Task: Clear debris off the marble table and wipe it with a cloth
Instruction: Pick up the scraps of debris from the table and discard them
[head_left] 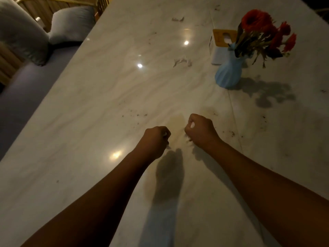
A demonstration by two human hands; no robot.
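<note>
Left hand [156, 141] and right hand [200, 131] side by side low over the marble surface [89, 107], each curled tight round paper scraps [192, 124] (only white slivers show), torn paper [181, 61] and dark crumbs [135, 114] farther out, blue vase [228, 73] beside a tissue box [219, 47].

A single wide-angle camera, worn on the person's head, looks forward and steeply down onto the marble table [106, 97]. Both forearms enter from the bottom edge, and the left hand [154, 141] and right hand [201, 131] sit near the frame centre, at close range to the lens. The view faces along the length of the slab: the blue vase [228, 73] and the tissue box [219, 49] lie farther off at upper right, the far end of the table reaches the top edge, and a grey cushioned seat [26, 77] beside the table fills the left margin.
</note>
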